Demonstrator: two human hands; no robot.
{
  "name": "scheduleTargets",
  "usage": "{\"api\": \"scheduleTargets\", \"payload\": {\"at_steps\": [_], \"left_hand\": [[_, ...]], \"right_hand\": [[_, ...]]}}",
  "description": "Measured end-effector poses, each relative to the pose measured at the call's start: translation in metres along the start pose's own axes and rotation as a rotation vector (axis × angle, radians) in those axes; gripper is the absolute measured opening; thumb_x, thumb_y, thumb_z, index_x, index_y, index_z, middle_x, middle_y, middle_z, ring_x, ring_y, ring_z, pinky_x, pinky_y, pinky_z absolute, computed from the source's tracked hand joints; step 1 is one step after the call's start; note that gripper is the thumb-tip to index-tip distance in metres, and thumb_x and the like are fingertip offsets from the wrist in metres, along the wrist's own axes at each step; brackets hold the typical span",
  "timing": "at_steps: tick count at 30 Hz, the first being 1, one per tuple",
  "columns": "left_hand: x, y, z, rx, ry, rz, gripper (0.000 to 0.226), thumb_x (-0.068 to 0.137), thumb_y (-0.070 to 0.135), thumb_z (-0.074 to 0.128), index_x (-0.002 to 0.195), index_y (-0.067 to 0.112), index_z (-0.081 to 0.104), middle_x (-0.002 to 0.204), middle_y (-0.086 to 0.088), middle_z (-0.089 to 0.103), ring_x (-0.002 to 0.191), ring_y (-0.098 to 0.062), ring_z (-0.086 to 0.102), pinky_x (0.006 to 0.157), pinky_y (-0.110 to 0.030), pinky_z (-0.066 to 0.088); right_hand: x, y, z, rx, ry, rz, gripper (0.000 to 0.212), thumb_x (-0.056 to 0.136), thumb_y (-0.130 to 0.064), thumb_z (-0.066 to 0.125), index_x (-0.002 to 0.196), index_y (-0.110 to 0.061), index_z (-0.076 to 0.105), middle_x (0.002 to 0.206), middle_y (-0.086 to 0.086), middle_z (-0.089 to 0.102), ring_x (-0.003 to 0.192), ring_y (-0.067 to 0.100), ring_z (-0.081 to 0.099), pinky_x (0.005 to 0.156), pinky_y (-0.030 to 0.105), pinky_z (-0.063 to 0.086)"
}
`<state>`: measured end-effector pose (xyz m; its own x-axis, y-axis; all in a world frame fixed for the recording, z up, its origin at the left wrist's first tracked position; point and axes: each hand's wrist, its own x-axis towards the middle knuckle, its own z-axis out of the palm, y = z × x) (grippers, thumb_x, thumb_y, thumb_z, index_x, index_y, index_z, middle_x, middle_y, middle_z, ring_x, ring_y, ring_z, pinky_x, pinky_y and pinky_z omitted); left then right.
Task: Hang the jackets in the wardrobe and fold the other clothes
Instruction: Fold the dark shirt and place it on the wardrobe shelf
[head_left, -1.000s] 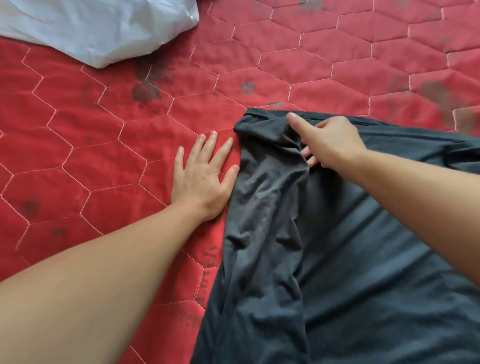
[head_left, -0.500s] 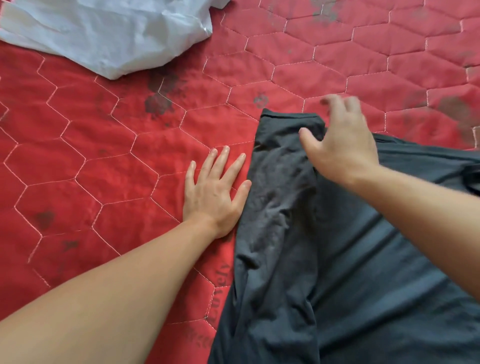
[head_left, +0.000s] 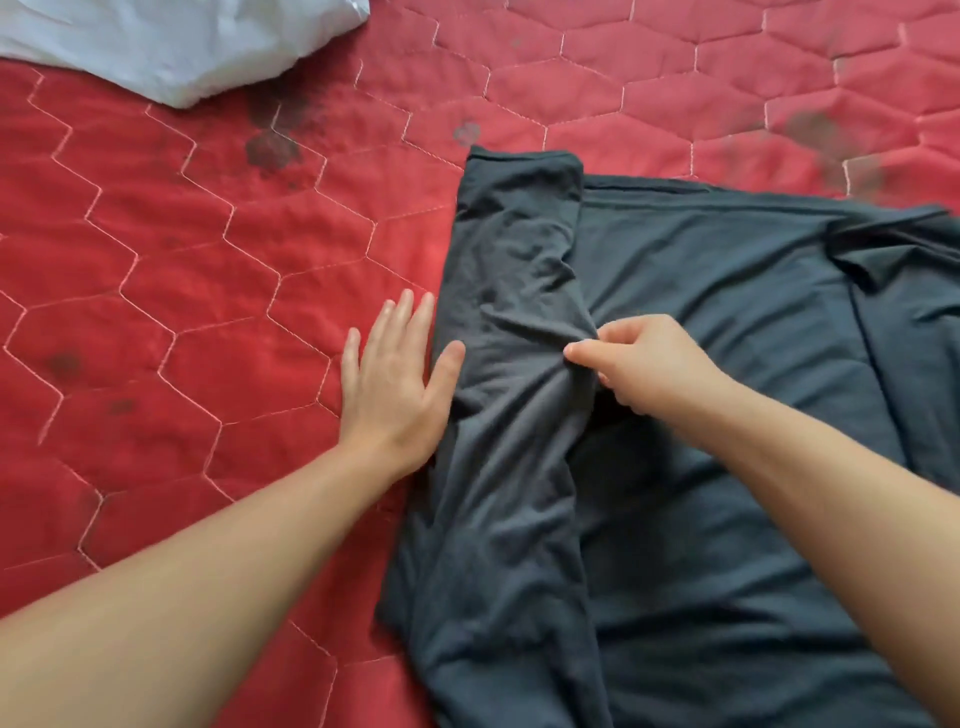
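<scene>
Here, a dark grey garment (head_left: 701, 364) lies spread across the right half of a red quilted bedcover (head_left: 182, 312) stitched in a pale hexagon pattern. The garment's left side is folded inward, forming a long creased panel that runs from the top edge down toward the camera. The person's left hand (head_left: 395, 379) rests flat on the bedcover just beside that folded edge, fingers straight and slightly spread, holding nothing, the thumb touching the cloth. The right hand (head_left: 644, 364) sits on the garment's middle, its fingers curled and pinching a bunch of fabric at the inner edge of the folded panel, where wrinkles gather toward the grip. Both bare forearms reach in from the bottom of the frame. A crumpled white cloth (head_left: 171, 41) lies at the upper left, well apart from the garment. Dark smudges mark the bedcover in several places.
</scene>
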<state>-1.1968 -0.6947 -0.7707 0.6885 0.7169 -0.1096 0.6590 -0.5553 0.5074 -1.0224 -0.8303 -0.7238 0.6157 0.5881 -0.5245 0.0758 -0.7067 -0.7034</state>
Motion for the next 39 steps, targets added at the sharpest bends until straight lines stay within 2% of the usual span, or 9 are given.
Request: {"api": "scheduleTargets", "payload": {"at_steps": [5, 9, 14, 18, 23, 28, 31, 34, 39], "left_hand": [[-0.05, 0.025, 0.013, -0.128, 0.025, -0.031, 0.074, 0.087, 0.062, 0.031, 0.151, 0.027, 0.031, 0.158, 0.003, 0.03, 0.147, -0.011, 0.02, 0.119, -0.035, 0.008], [-0.072, 0.035, 0.002, -0.3, 0.087, -0.182, 0.058, 0.093, 0.039, 0.057, 0.145, 0.024, 0.036, 0.118, 0.0, 0.059, 0.112, -0.023, 0.053, 0.094, -0.036, 0.038], [-0.112, 0.026, -0.013, -0.259, -0.003, -0.261, 0.051, 0.094, 0.04, 0.057, 0.14, 0.029, 0.037, 0.078, 0.008, 0.061, 0.09, -0.025, 0.06, 0.077, -0.036, 0.041], [-0.147, 0.009, -0.011, -0.35, -0.004, -0.337, 0.036, 0.089, 0.039, 0.066, 0.121, 0.032, 0.053, 0.078, 0.006, 0.07, 0.082, -0.015, 0.064, 0.075, -0.03, 0.041], [-0.162, -0.007, -0.013, -0.443, -0.011, -0.417, 0.011, 0.084, 0.029, 0.075, 0.077, 0.026, 0.067, 0.069, 0.007, 0.071, 0.064, -0.008, 0.063, 0.07, -0.029, 0.047], [-0.161, -0.017, -0.019, -0.583, 0.079, -0.489, 0.009, 0.093, 0.019, 0.066, 0.085, 0.016, 0.069, 0.073, 0.0, 0.071, 0.06, -0.007, 0.06, 0.065, -0.027, 0.052], [-0.164, -0.013, -0.019, -0.623, 0.133, -0.547, 0.011, 0.094, 0.023, 0.063, 0.083, 0.024, 0.064, 0.075, 0.0, 0.068, 0.067, -0.017, 0.062, 0.077, -0.044, 0.057], [-0.175, -0.005, -0.021, -0.587, 0.048, -0.535, 0.02, 0.085, 0.032, 0.073, 0.1, 0.023, 0.062, 0.078, 0.003, 0.067, 0.062, -0.011, 0.058, 0.066, -0.032, 0.051], [-0.182, -0.009, -0.032, -0.472, -0.004, -0.475, 0.031, 0.084, 0.01, 0.07, 0.109, 0.025, 0.06, 0.079, 0.0, 0.063, 0.06, -0.015, 0.053, 0.053, -0.023, 0.042]], "right_hand": [[-0.035, 0.02, 0.006, -0.08, -0.055, 0.122, 0.052, 0.081, -0.058, 0.064, 0.066, -0.009, 0.054, 0.057, 0.005, 0.042, 0.046, 0.016, 0.033, 0.044, 0.025, 0.024], [-0.063, 0.03, 0.022, 0.006, -0.329, 0.184, 0.041, 0.081, -0.048, 0.072, 0.064, -0.021, 0.045, 0.054, -0.001, 0.038, 0.042, 0.013, 0.024, 0.042, 0.021, 0.016], [-0.104, 0.048, 0.043, 0.105, -0.314, 0.163, 0.041, 0.083, -0.051, 0.069, 0.063, -0.021, 0.048, 0.054, 0.001, 0.038, 0.039, 0.011, 0.028, 0.042, 0.023, 0.019], [-0.139, 0.071, 0.059, 0.01, -0.463, 0.184, 0.046, 0.083, -0.043, 0.071, 0.061, -0.022, 0.037, 0.049, -0.002, 0.035, 0.04, 0.012, 0.027, 0.042, 0.024, 0.019], [-0.163, 0.079, 0.059, 0.516, -0.157, 0.121, 0.025, 0.088, -0.031, 0.069, 0.074, -0.01, 0.069, 0.06, 0.003, 0.046, 0.049, 0.009, 0.038, 0.046, 0.021, 0.026], [-0.191, 0.078, 0.066, 0.418, -0.206, 0.111, 0.026, 0.081, -0.037, 0.075, 0.093, -0.015, 0.069, 0.075, -0.008, 0.072, 0.065, 0.005, 0.066, 0.056, 0.017, 0.047], [-0.209, 0.081, 0.069, 0.375, -0.382, 0.202, 0.022, 0.082, -0.033, 0.076, 0.091, -0.015, 0.069, 0.064, -0.012, 0.068, 0.048, -0.004, 0.056, 0.043, 0.01, 0.036], [-0.233, 0.089, 0.075, 0.242, -0.535, 0.2, 0.018, 0.083, -0.034, 0.075, 0.075, -0.021, 0.066, 0.048, -0.017, 0.057, 0.038, -0.004, 0.045, 0.04, 0.012, 0.032], [-0.268, 0.11, 0.091, 0.118, -0.384, 0.042, 0.025, 0.08, -0.035, 0.075, 0.064, -0.02, 0.063, 0.057, -0.014, 0.056, 0.053, 0.0, 0.047, 0.054, 0.021, 0.039]]}}
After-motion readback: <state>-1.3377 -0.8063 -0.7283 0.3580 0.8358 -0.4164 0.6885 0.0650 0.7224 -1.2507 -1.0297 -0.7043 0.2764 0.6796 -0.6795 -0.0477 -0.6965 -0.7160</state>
